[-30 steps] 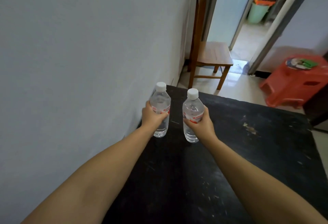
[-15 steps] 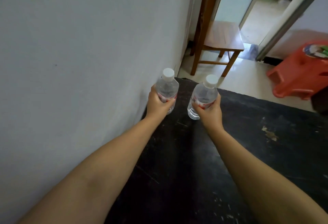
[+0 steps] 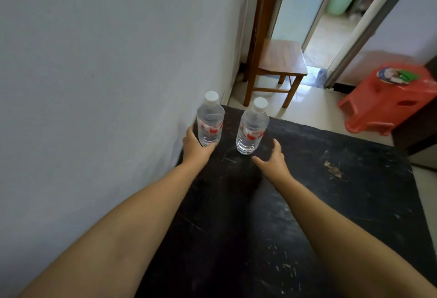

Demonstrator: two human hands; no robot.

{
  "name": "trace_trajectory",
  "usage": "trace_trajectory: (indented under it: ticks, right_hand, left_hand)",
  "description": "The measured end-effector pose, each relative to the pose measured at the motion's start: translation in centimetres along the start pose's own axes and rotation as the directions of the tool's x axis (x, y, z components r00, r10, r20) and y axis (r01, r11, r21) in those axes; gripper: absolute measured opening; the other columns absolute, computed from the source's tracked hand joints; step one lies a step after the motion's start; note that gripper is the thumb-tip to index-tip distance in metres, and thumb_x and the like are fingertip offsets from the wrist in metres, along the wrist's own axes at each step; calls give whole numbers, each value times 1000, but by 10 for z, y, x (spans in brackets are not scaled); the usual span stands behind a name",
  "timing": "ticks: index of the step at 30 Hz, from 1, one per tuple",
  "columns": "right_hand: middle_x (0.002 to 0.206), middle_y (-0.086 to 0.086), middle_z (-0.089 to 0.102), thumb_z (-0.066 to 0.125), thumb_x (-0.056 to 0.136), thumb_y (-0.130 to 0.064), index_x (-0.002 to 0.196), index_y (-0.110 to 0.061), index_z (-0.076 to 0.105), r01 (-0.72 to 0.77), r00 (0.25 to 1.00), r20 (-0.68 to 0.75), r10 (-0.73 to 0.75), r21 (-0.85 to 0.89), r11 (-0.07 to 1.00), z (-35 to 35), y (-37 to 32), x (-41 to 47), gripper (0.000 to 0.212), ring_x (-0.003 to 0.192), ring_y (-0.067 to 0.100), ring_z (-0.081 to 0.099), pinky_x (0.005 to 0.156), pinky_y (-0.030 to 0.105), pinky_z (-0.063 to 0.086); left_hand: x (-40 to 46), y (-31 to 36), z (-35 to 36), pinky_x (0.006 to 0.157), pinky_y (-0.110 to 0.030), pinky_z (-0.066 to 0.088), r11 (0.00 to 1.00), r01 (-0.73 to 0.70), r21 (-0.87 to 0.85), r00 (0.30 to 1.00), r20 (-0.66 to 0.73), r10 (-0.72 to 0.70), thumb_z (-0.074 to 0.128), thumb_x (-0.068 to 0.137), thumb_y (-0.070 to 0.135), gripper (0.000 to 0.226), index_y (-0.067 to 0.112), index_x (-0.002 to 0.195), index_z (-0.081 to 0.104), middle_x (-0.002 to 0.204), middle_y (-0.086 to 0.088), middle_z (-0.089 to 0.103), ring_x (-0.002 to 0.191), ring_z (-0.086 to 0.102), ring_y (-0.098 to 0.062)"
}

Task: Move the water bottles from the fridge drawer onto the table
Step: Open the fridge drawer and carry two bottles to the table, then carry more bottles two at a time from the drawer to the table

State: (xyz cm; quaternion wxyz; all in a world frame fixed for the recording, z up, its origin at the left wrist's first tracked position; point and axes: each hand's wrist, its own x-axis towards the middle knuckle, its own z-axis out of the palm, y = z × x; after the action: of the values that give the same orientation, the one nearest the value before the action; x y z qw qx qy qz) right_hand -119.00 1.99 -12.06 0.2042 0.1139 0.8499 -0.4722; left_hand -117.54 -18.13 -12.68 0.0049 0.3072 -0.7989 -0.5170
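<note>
red-labelled bottles (image 3: 251, 127), label writing unreadable

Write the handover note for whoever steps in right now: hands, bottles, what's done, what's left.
Left hand: grips the base of the left bottle, which stands upright by the wall at the far end of the black table.
Right hand: open, fingers spread, just clear of the right bottle, which stands upright on its own.
Done: both bottles are on the table.
Left: release the left bottle. The fridge drawer is out of view, so check it for more.
</note>
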Motion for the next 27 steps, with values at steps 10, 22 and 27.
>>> trace_trajectory:
  ticks: [10, 22, 27]
  right_hand:
    - [121, 10, 62, 53, 94, -17, 130, -10, 53, 261, 964, 157, -213, -430, 864, -19, 6, -74, 37, 106, 24, 60, 82, 26, 45]
    - [113, 10, 61, 51, 89, -15, 112, -11, 59, 614, 787, 605, -118, -752, 238, 54, 22, -207, 24, 104, 32, 61, 81, 35, 48]
    - [114, 11, 60, 52, 91, -15, 113, -10, 58, 675, 738, 659, -146, -725, 141, 74, 45, -260, 23, 102, 32, 60, 79, 36, 47]
  left_hand:
    - [-102, -15, -25, 98, -43, 47, 758, -76, 648, 982, 181, -57, 58, 89, 27, 47, 14, 133, 46, 131, -12, 49, 118, 52, -30]
    - [-268, -103, -110, 93, -42, 46, 654, 118, 747, 991, -46, -126, 52, 91, 22, 38, 12, 127, 49, 129, -14, 49, 117, 49, -33]
    - [-344, -138, -134, 85, -38, 48, 716, 192, 671, 981, -103, -166, 50, 90, 18, 32, 11, 121, 51, 123, -13, 51, 109, 52, -31]
